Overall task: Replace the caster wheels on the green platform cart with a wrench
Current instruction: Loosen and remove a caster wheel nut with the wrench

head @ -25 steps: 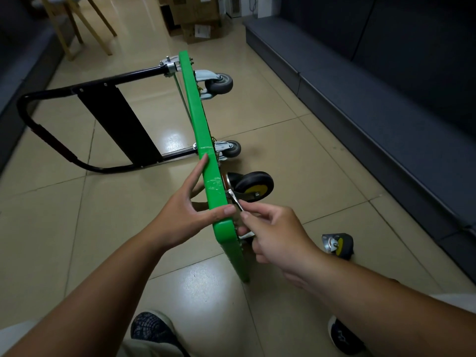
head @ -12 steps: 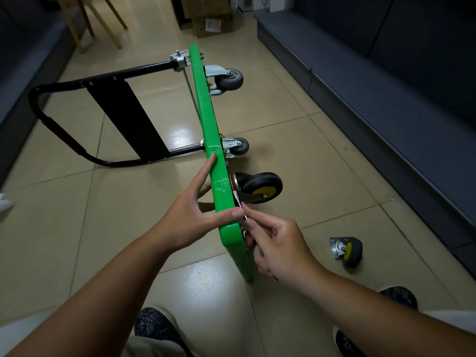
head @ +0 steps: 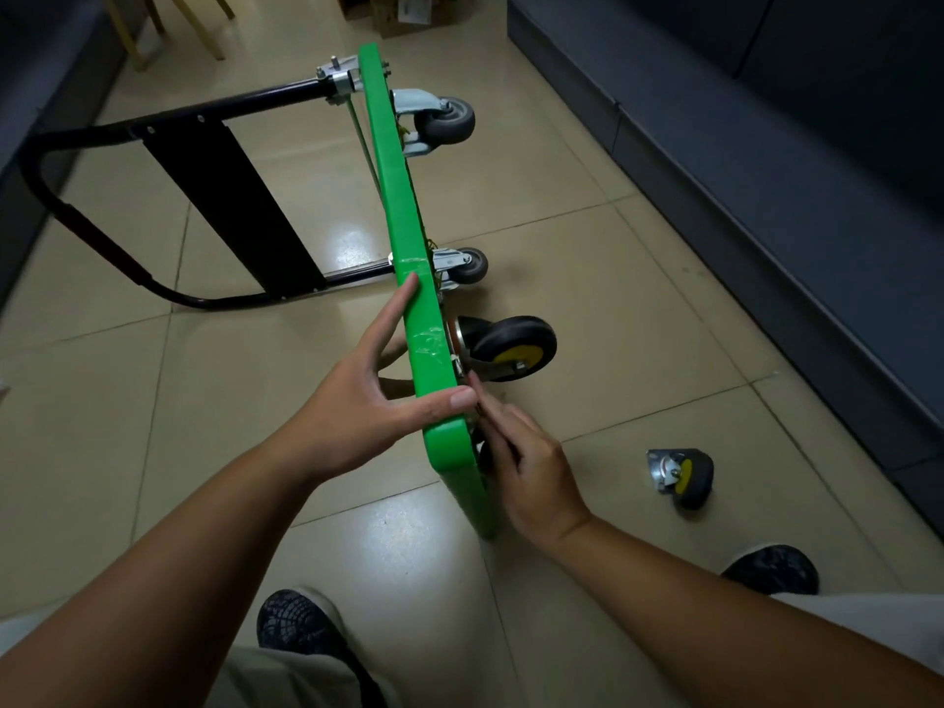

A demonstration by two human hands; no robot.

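While it stands tipped on one long edge on the tiled floor (head: pixel 587 278), the green platform cart (head: pixel 403 206) shows its narrow upper edge to the camera, with its underside facing right. A black caster with a yellow hub (head: pixel 516 344) is mounted on that underside near the close end. Two grey casters (head: pixel 449 120) (head: pixel 467 265) sit farther along it. The left hand (head: pixel 357 421) steadies the deck. Its thumb lies flat across the upper edge, the index finger stretches straight along that edge, and the other fingers reach behind the deck's left face. The right hand (head: pixel 531 467) is just right of the deck, fingers bunched and pointing up at the foot of the yellow-hubbed caster. Whether they pinch a wrench or anything else there I cannot tell, since the fingertips and the deck hide the spot. The cart's black tubular handle (head: pixel 153 196) juts out to the left. A loose caster (head: pixel 682 475), also yellow-hubbed, lies on the floor to the right, apart from the cart. Two dark shoes (head: pixel 296 625) (head: pixel 771 569) show at the bottom of the view. A dark upholstered bench (head: pixel 766 196) runs along the right side, and cardboard boxes (head: pixel 403 12) and wooden chair legs (head: pixel 168 23) stand at the far end.
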